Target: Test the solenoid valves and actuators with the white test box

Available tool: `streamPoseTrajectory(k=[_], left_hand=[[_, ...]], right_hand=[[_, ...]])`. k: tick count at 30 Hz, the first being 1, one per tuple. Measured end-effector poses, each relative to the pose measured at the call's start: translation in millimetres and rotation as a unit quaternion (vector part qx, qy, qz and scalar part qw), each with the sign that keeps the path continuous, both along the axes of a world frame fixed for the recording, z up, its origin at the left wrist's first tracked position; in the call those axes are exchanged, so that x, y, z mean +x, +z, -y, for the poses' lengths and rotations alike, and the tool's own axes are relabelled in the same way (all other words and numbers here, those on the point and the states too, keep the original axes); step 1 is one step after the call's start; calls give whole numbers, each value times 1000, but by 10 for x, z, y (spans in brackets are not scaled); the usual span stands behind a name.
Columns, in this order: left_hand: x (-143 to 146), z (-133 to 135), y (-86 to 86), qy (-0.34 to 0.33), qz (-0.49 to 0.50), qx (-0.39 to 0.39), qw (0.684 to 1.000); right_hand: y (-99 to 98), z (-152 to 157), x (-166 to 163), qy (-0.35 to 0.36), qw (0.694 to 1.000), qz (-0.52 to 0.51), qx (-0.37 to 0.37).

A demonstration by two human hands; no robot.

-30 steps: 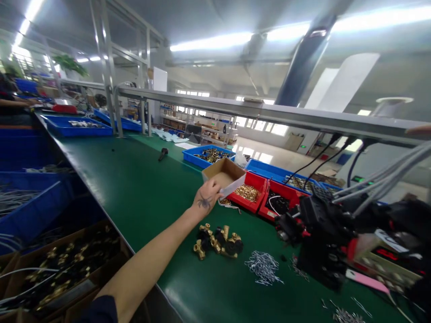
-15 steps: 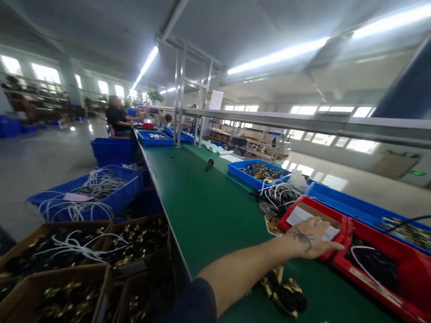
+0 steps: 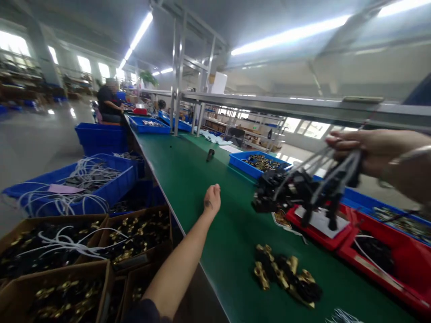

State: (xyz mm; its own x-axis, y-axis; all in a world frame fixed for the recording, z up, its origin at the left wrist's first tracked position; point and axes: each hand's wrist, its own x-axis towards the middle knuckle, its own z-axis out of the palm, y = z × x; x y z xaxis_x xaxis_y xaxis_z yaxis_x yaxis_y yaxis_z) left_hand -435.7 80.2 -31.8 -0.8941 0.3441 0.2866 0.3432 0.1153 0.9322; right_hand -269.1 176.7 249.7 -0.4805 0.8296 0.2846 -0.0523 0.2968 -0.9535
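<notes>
My left hand [image 3: 212, 198] hovers over the green table [image 3: 188, 179], its fingers loosely together, holding nothing. At the right my right hand [image 3: 362, 148] is raised and grips a bundle of grey cables [image 3: 323, 172] from which black parts [image 3: 286, 190] hang over a red bin [image 3: 319, 229]. A flattened cardboard box [image 3: 321, 220] lies in that red bin. A cluster of brass fittings [image 3: 283, 276] lies on the table in front of the bins.
Another red bin [image 3: 387, 264] stands at the right and a blue tray [image 3: 256, 163] behind. Cardboard boxes of brass parts [image 3: 67, 255] and a blue crate of white wires [image 3: 77, 184] stand at the left. A person [image 3: 108, 101] sits far back.
My left hand left the cardboard box in the red bin and drew back to the left. My right hand came into view, lifting the cable bundle. The view turned left.
</notes>
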Motion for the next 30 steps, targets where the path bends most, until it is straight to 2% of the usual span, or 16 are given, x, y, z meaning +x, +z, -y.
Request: streamPoseTrajectory(k=[3, 8, 11, 14, 18, 23, 27, 30], left_hand=[[-43, 13, -1, 20, 13, 25, 999], [21, 46, 73, 24, -4, 38, 999], [15, 30, 60, 10, 11, 49, 999], [4, 5, 28, -45, 47, 68, 996], [29, -31, 24, -154, 95, 111, 977], [177, -20, 116, -308, 120, 142, 933], [295, 52, 178, -414, 130, 135, 891], [324, 86, 169, -478, 147, 96, 860]], right_hand=[[-170, 32, -289, -10, 999, 6, -41], [-848, 84, -783, 7, 995, -21, -101], [-1238, 130, -832, 26, 990, -18, -135], [-1481, 204, -748, 51, 987, -1, -150], [-1642, 342, -653, 89, 979, 43, -178], [-1748, 421, -623, 128, 964, 68, -224], [-1775, 386, -545, 154, 959, 79, -225], [-1781, 349, -515, 159, 962, 87, -203]])
